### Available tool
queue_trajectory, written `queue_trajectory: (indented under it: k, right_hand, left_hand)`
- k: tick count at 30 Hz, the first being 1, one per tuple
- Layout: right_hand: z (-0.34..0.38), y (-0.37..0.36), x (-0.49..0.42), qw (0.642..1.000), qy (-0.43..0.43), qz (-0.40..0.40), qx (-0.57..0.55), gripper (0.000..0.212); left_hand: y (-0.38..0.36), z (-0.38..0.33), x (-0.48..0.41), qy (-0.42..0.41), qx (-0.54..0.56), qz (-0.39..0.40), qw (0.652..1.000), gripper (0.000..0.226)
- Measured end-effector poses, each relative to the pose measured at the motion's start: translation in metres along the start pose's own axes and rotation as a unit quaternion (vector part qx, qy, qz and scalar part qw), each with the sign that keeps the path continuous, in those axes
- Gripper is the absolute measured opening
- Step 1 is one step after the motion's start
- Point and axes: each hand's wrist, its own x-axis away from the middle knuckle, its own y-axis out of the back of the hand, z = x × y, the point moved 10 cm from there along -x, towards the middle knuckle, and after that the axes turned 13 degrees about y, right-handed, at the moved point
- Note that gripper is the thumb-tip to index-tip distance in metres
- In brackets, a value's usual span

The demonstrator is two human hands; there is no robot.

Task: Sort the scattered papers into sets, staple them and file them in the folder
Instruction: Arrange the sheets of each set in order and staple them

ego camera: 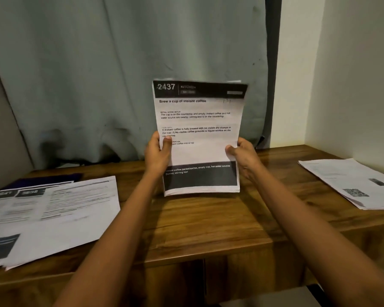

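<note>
Head view is showing loose papers lying at lower left on the table, the left hand and the right hand pinching an upright set of sheets at centre, thumbs in front, and another pile lying at right, so sorting seems ongoing, with stapling and filing not yet done.

Stack of printed sheets, upright at centre, top page headed 2437 and "Brew a cup of instant coffee", black bands at top and bottom, loose printed papers overlapping flat at left, dark blue folder at their far edge, further sheets flat at right
</note>
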Motion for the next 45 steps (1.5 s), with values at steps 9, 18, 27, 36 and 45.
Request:
queue_trajectory:
  k: [9, 18, 27, 36, 45]
  right_hand:
    - [-0.022, -0.033, 0.007, 0.999, -0.001, 0.032, -0.013, 0.028]
    - [0.012, -0.046, -0.004, 0.994, 0.105, 0.027, 0.003, 0.017]
    - [0.051, -0.056, -0.017, 0.985, 0.168, -0.01, 0.04, 0.015]
    - [-0.008, -0.067, 0.023, 0.979, 0.151, -0.021, 0.137, 0.024]
    - [-0.006, -0.067, 0.021, 0.974, 0.164, -0.014, 0.153, 0.023]
  left_hand:
    - [0.03, 0.002, 0.002, -0.015, -0.01, -0.014, 1.0, 0.021]
    - [0.042, -0.004, -0.012, -0.041, 0.049, -0.05, 0.997, 0.021]
    - [0.06, -0.061, -0.016, -0.103, 0.056, -0.122, 0.986, 0.02]
    - [0.048, 0.003, 0.012, -0.066, -0.019, -0.075, 0.995, 0.036]
    - [0.055, 0.021, 0.003, -0.03, -0.016, -0.06, 0.998, 0.031]
